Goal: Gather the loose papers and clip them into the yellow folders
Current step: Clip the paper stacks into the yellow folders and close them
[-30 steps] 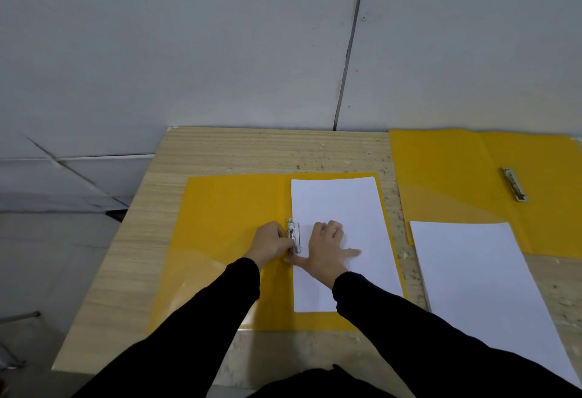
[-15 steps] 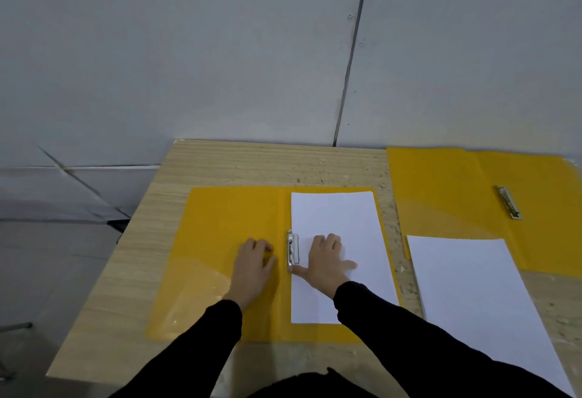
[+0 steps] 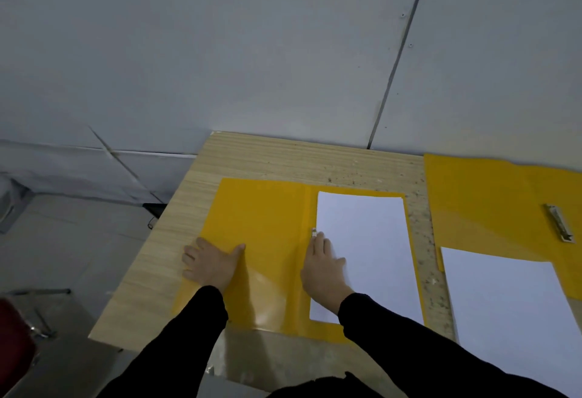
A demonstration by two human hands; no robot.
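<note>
The open yellow folder (image 3: 267,224) lies mid-surface (image 3: 283,158), a white sheet (image 3: 365,234) on its right half. The left hand (image 3: 211,267), spread flat, rests on its 9 o'clock edge. The right hand (image 3: 324,268), fingers together, presses the sheet beside the clip (image 3: 313,231). A second folder (image 3: 488,202) lies at 2 o'clock, loose paper (image 3: 510,319) at 4.

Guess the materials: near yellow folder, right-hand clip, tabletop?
Near yellow folder: likely thin plastic, glossy; a glare patch shows by its front edge. Right-hand clip: metal, by its silvery sheen. Tabletop: matte, pale wood grain; solid wood or laminate, cannot tell.
</note>
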